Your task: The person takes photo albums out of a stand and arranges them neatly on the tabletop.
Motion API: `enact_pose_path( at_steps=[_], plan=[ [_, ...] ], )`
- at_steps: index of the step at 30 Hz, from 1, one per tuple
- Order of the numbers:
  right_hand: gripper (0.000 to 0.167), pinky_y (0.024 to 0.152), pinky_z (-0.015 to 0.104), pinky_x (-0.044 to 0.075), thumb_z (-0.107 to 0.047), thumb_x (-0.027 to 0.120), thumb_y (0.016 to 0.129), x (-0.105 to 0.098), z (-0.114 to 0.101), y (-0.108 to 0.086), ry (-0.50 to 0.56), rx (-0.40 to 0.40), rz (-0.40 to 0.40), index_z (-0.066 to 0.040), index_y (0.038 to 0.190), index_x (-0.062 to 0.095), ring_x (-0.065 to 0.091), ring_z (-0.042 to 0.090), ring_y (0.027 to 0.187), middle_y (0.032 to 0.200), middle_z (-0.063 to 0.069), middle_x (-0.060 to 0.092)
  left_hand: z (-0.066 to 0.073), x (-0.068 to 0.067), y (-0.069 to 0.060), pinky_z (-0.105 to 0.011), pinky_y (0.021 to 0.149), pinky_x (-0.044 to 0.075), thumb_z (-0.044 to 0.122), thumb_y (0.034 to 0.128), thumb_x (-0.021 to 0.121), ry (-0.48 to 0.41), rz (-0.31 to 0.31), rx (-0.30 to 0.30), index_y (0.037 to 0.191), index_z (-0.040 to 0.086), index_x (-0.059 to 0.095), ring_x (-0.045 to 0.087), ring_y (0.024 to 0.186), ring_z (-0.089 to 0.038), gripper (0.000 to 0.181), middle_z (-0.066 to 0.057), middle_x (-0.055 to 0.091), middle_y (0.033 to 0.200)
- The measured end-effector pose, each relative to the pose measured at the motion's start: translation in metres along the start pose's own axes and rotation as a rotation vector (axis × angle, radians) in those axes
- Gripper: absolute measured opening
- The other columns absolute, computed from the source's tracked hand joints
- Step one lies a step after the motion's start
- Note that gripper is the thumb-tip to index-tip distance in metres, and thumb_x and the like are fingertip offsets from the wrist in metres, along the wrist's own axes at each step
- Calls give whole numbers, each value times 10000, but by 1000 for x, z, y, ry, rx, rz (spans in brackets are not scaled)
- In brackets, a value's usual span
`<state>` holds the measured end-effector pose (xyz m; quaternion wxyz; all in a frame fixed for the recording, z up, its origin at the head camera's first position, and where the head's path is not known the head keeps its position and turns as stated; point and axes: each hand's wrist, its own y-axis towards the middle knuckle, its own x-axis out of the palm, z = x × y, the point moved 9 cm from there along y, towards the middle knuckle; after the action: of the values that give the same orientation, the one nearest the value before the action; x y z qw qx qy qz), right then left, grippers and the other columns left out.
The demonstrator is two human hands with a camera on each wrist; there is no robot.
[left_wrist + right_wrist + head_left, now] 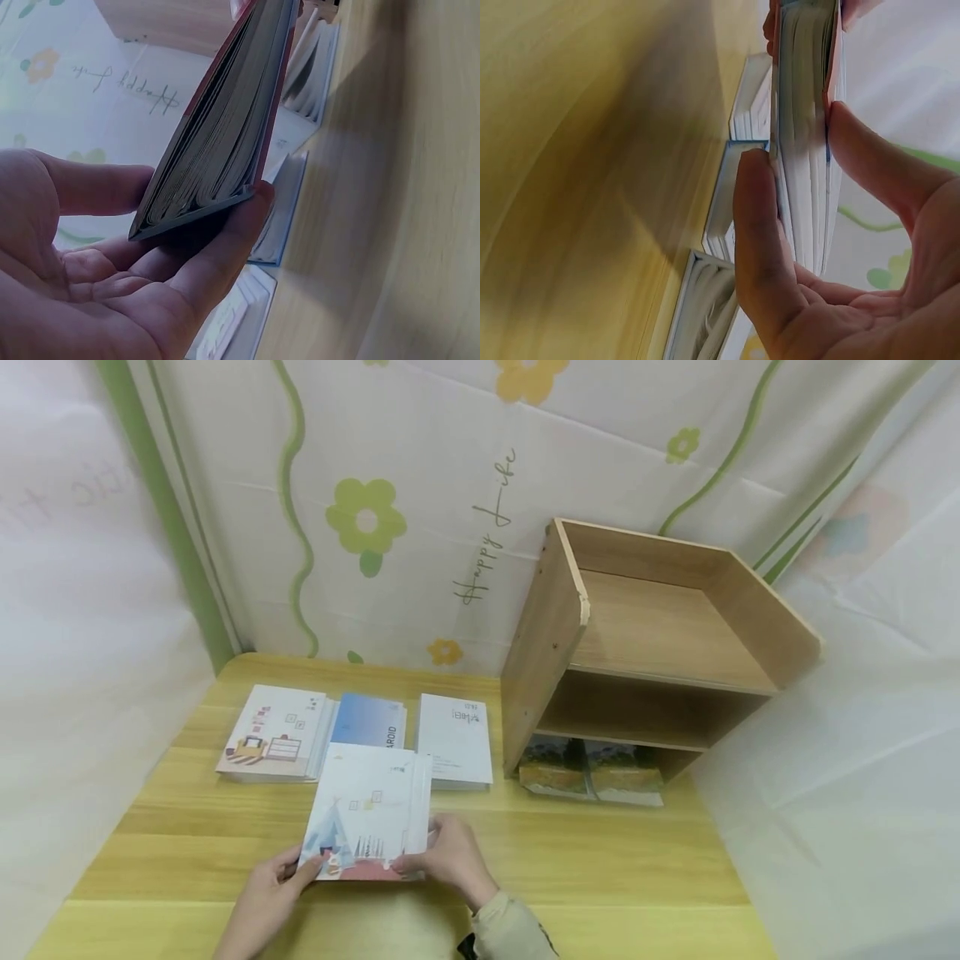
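Observation:
Both hands hold up a thick photo album point(371, 806) whose white cover shows a blue tent and a red floor. My left hand point(268, 889) grips its lower left corner, thumb on the front cover and fingers behind. At the opposite side, my right hand point(456, 857) pinches the lower right edge between thumb and fingers. The album's page edges point(217, 142) show in the left wrist view, packed between the covers. Behind it lie a white album with a yellow armchair drawing point(273, 731), a blue album point(367, 714) and a plain white album point(457, 739).
A wooden shelf unit point(543, 652) stands at the back right of the wooden table point(600, 868). Two picture-covered items point(551, 768) lie side by side under its lowest board. Patterned white curtains point(420, 468) surround the table's back and sides.

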<state>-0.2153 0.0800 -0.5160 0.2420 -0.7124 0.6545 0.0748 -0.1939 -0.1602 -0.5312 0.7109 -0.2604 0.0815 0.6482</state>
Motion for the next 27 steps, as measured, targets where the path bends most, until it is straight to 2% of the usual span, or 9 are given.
enact_pose_path(
  at_steps=[5,8,15,20,27],
  plan=[
    [354,454,268,431,-108,944,549,8,-2,1,-28,-5,-11,-67,746,653,502,138,520,620,23,579,-3,-7,0,-539,930,483,361,994,596,38,-22,28,1289,-108,574,607,1100,-381,554,-236,666,1140],
    [335,446,261,428,-113,941,563,15,-1,1,-35,-12,-26,-76,731,655,497,129,505,603,11,575,-9,-9,0,-560,926,481,372,997,585,51,-45,8,1302,-136,542,567,1141,-437,594,-285,621,1201],
    [300,415,249,423,-101,933,585,27,2,1,-15,-38,-48,-75,728,671,520,140,445,557,0,575,-25,-9,0,-540,896,507,380,1002,573,39,-76,-51,1322,-164,496,558,1141,-456,636,-311,592,1230],
    [281,368,234,415,-73,920,610,36,1,0,54,-32,-68,-68,741,672,592,259,413,520,4,587,-33,-12,3,-558,875,510,457,1001,539,78,-92,-91,1349,-195,423,526,1151,-504,748,-367,523,1277],
    [234,403,280,485,-44,916,606,46,-3,-1,84,-27,-71,-62,717,711,596,221,438,516,-8,583,-39,-20,5,-560,847,519,471,999,532,135,-134,-96,1333,-228,400,534,1118,-522,786,-379,557,1213]
  ],
)
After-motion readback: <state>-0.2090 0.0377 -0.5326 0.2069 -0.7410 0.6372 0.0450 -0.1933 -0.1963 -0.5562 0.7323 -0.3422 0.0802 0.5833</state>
